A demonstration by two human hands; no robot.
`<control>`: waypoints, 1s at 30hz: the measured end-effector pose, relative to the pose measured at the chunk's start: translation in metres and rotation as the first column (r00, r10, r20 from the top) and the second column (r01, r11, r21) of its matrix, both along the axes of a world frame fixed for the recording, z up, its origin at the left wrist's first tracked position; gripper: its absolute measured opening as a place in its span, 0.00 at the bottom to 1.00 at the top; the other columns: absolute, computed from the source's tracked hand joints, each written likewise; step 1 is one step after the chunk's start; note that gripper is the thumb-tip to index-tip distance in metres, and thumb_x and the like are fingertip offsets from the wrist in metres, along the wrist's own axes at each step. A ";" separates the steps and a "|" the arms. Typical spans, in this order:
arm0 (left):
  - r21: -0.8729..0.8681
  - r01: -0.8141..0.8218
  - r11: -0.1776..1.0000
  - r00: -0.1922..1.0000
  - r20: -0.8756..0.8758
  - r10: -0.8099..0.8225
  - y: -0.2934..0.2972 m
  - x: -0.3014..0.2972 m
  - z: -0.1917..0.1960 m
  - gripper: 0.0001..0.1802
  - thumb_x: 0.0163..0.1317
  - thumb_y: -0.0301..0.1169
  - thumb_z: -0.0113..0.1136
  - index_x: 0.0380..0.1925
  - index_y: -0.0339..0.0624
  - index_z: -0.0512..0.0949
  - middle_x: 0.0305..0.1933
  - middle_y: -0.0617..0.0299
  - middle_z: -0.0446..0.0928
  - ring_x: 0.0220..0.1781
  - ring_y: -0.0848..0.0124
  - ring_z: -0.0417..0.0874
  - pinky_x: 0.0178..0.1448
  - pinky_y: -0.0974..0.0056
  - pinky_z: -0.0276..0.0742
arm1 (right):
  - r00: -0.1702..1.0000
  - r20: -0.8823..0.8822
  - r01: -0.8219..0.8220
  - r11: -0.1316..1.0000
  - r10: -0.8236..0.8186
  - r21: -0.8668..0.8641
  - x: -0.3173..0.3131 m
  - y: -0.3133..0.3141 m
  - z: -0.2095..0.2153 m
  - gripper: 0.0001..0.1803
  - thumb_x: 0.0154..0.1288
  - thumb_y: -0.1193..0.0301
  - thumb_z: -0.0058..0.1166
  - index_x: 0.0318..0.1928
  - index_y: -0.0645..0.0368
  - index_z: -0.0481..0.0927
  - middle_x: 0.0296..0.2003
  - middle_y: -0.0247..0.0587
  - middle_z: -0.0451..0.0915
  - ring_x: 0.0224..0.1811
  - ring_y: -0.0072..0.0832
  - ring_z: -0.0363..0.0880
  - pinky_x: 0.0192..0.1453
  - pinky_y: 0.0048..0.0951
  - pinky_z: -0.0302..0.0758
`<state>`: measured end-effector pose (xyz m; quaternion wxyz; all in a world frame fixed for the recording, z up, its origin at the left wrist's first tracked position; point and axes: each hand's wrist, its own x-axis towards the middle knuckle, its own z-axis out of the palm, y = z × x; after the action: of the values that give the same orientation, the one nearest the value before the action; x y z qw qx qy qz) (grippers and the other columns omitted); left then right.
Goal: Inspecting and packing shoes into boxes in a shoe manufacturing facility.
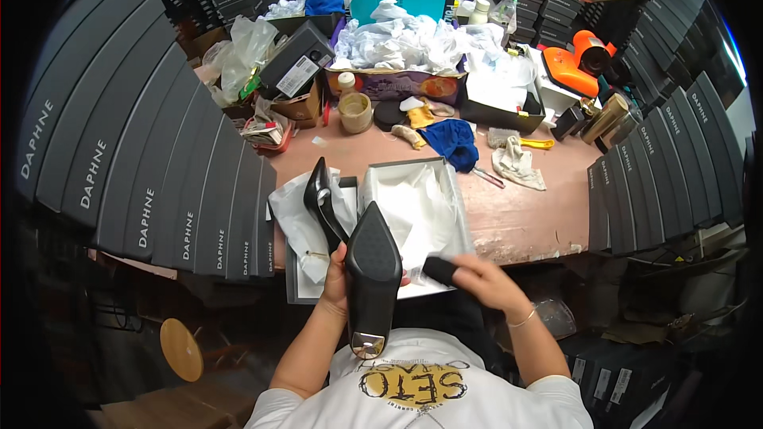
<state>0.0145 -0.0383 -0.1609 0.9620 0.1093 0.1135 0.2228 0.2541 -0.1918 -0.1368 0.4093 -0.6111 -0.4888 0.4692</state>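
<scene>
My left hand grips a black pointed high-heel shoe with its sole turned up toward me and a metal-tipped heel near my chest. My right hand holds a small black object, blurred, next to the shoe's side. A second black high-heel shoe lies on white tissue paper in the box lid to the left. An open grey shoe box lined with white tissue sits just beyond my hands on the brown table.
Stacks of dark shoe boxes wall in the left and right sides. At the back are crumpled white paper, a blue cloth, a cream jar, an orange tool and a round wooden stool at lower left.
</scene>
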 end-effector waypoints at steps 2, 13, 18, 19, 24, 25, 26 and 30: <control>-0.016 -0.004 1.000 0.995 -0.105 0.002 0.005 0.008 -0.004 0.49 0.60 0.68 0.47 0.69 0.42 0.56 0.56 0.40 0.73 0.52 0.45 0.81 0.62 0.37 0.72 | 0.978 0.110 0.155 0.971 -0.177 0.181 0.028 0.031 0.006 0.18 0.69 0.72 0.48 0.56 0.68 0.73 0.51 0.43 0.76 0.55 0.30 0.72 0.61 0.30 0.67; 0.150 0.065 0.987 0.990 -0.134 -0.044 0.059 0.029 0.001 0.57 0.53 0.70 0.55 0.71 0.42 0.50 0.61 0.37 0.69 0.60 0.49 0.76 0.62 0.45 0.74 | 0.485 0.725 -0.089 0.797 -0.489 0.597 0.084 0.346 -0.088 0.20 0.60 0.70 0.57 0.55 0.52 0.77 0.51 0.48 0.74 0.52 0.46 0.73 0.53 0.44 0.70; 0.123 0.071 0.990 0.992 -0.117 -0.056 0.075 0.021 -0.011 0.60 0.49 0.69 0.60 0.71 0.43 0.49 0.57 0.34 0.70 0.58 0.45 0.77 0.59 0.43 0.76 | 0.365 0.908 -0.064 0.968 -0.204 0.243 0.093 0.381 -0.120 0.18 0.64 0.65 0.53 0.54 0.50 0.79 0.48 0.45 0.77 0.50 0.44 0.75 0.49 0.46 0.70; 0.117 0.046 0.992 0.990 -0.141 -0.029 0.075 0.022 -0.014 0.59 0.50 0.69 0.60 0.71 0.43 0.49 0.57 0.33 0.70 0.58 0.45 0.77 0.58 0.43 0.77 | 0.415 0.881 -0.049 0.961 -0.229 0.273 0.095 0.379 -0.120 0.18 0.64 0.66 0.53 0.54 0.51 0.79 0.47 0.45 0.77 0.49 0.44 0.75 0.49 0.46 0.71; 0.115 -0.047 0.992 0.977 -0.202 0.069 0.068 0.010 -0.029 0.54 0.56 0.68 0.53 0.70 0.41 0.52 0.57 0.34 0.71 0.57 0.46 0.78 0.57 0.47 0.79 | 0.916 0.378 -0.041 0.908 -0.132 0.417 0.031 0.266 -0.003 0.18 0.64 0.68 0.57 0.53 0.60 0.78 0.40 0.46 0.79 0.41 0.41 0.78 0.44 0.37 0.74; 0.112 -0.028 0.993 0.983 -0.179 0.048 0.066 0.006 -0.034 0.50 0.60 0.67 0.48 0.68 0.38 0.57 0.58 0.39 0.72 0.59 0.52 0.77 0.60 0.51 0.77 | 0.922 0.387 -0.227 0.824 0.011 0.519 0.011 0.225 0.010 0.18 0.64 0.66 0.58 0.52 0.59 0.78 0.37 0.46 0.78 0.40 0.40 0.79 0.41 0.35 0.75; 0.120 0.003 0.993 0.979 -0.202 0.021 0.064 0.003 -0.034 0.47 0.62 0.65 0.49 0.67 0.38 0.59 0.58 0.43 0.73 0.59 0.56 0.77 0.62 0.54 0.75 | 0.908 0.390 -0.347 0.800 0.155 0.489 -0.009 0.192 0.012 0.13 0.63 0.67 0.58 0.45 0.59 0.78 0.33 0.44 0.77 0.36 0.40 0.78 0.37 0.36 0.74; 0.113 0.094 0.989 0.954 -0.293 -0.058 0.025 0.002 -0.036 0.37 0.67 0.57 0.48 0.63 0.38 0.66 0.58 0.58 0.75 0.57 0.70 0.77 0.63 0.63 0.72 | 0.787 0.611 -0.300 0.810 -0.089 0.504 -0.041 0.168 -0.006 0.06 0.60 0.69 0.57 0.29 0.52 0.74 0.25 0.37 0.72 0.26 0.40 0.74 0.28 0.38 0.72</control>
<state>0.0165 -0.0129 -0.1969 0.9343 0.2051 0.2342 0.1739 0.2135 -0.0242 -0.1425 0.3667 -0.5453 -0.7471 0.1003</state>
